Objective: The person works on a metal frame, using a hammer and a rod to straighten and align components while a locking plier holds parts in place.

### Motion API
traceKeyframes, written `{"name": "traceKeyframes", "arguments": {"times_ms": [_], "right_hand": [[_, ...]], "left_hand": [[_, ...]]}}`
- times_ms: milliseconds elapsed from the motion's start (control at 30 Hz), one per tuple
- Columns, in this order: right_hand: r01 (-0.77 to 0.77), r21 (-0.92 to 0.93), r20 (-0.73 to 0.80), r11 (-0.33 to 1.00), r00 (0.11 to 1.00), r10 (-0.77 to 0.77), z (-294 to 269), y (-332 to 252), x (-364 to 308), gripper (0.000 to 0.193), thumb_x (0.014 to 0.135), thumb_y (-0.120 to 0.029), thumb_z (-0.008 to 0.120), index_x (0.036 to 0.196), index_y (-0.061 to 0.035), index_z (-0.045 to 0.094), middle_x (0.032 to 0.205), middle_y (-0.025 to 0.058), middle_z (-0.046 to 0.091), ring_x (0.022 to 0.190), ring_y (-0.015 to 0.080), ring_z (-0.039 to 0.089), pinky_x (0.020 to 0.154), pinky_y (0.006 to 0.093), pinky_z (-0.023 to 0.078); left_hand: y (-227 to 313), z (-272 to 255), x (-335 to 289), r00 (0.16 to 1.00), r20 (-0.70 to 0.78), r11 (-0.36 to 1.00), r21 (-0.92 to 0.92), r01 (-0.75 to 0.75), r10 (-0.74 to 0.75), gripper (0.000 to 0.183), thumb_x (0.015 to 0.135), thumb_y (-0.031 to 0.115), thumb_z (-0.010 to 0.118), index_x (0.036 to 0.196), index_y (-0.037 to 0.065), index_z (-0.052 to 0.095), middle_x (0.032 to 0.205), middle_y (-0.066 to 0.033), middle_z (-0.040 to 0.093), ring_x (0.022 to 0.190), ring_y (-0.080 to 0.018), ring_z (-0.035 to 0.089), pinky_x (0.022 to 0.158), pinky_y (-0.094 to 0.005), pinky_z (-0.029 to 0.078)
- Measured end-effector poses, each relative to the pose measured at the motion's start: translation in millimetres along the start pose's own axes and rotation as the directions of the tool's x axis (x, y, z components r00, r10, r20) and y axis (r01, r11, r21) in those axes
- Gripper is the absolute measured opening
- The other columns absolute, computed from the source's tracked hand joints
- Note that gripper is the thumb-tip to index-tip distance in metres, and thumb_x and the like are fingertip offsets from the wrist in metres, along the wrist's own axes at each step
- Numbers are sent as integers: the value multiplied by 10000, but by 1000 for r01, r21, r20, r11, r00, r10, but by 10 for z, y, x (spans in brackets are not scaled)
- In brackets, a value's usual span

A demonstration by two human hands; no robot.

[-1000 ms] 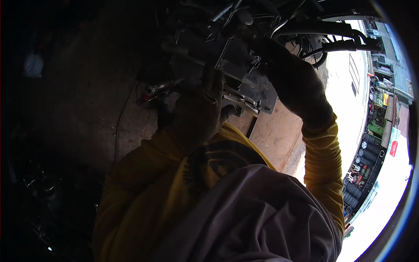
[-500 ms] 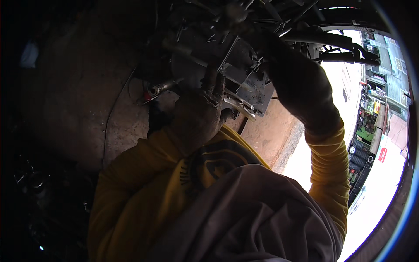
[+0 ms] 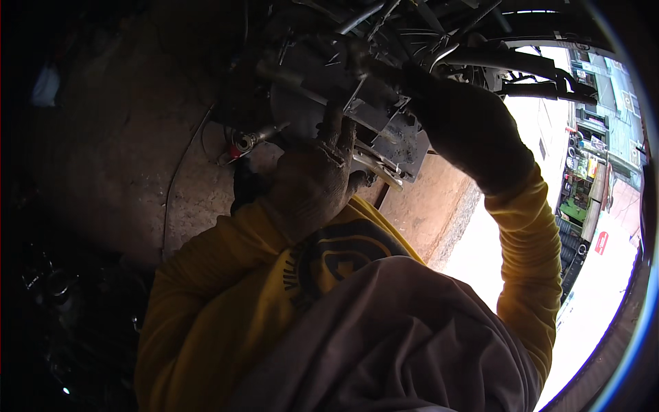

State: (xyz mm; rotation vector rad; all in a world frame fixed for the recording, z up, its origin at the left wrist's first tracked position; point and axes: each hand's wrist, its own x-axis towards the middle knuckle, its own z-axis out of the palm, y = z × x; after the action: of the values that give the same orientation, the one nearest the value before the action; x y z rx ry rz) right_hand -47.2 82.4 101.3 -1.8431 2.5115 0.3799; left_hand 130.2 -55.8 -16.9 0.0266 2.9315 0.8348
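In the head view, my left hand (image 3: pixel 312 175) lies against the near side of a dark grey metal assembly (image 3: pixel 384 117). Its index and middle fingers stretch up along the metal, while the thumb stands apart beside a pale strip (image 3: pixel 376 167). Nothing shows in its grasp. My right hand (image 3: pixel 473 130) reaches in from the right, across the upper part of the assembly. Its fingers run into deep shadow near a dark, knobbed shape (image 3: pixel 357 58), so their grip is hidden; whether that shape is a tool or a fingertip cannot be made out.
Left of my left hand is a metal piece (image 3: pixel 246 142) with a round end and a red part. A thin cable (image 3: pixel 168 199) hangs along the brownish surface. Dark pipes and cables (image 3: pixel 508 62) cross the top right. Stacked tyres (image 3: pixel 570 240) stand outside in bright light.
My right hand has dipped slightly, and the dark knobbed shape beside its fingers has swung down and left. The right sleeve has shifted a little outward. My left hand stays in nearly the same place.
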Motion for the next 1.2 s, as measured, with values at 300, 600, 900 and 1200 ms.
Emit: {"name": "traceKeyframes", "arguments": {"times_ms": [300,600,900,1200], "right_hand": [[14,-55,-172,998,985,-23,-285,-122,76,340,956,-134,668,1295,-101,667,1211,113,715,937,244,721,782,330,584],[111,-65,-272,992,954,-124,-287,-37,181,332,985,-172,646,1317,-169,669,1266,88,707,895,245,747,703,324,611],[99,-16,-254,995,962,-100,12,-23,-35,273,982,-149,650,1250,-140,703,1257,115,705,964,278,737,787,348,616],[100,208,-164,973,984,-66,188,-63,-334,311,974,-129,660,1269,-33,653,1188,168,708,979,329,721,839,380,611]], "left_hand": [[18,-53,-5,998,5,995,77,-67,67,807,938,532,661,1487,-28,473,1625,-248,340,958,-257,707,770,-359,608],[3,-41,16,999,-45,998,49,26,-24,788,912,480,714,1469,-30,491,1597,-253,380,975,-303,702,810,-362,604],[-146,148,-75,995,-86,965,-253,-68,48,745,886,376,778,1437,-49,512,1590,-273,378,1111,-358,688,885,-405,593],[-213,276,-226,943,-329,899,-427,-99,-53,880,863,328,810,1508,-85,378,1440,-303,527,1234,-413,622,1074,-445,495]]}}
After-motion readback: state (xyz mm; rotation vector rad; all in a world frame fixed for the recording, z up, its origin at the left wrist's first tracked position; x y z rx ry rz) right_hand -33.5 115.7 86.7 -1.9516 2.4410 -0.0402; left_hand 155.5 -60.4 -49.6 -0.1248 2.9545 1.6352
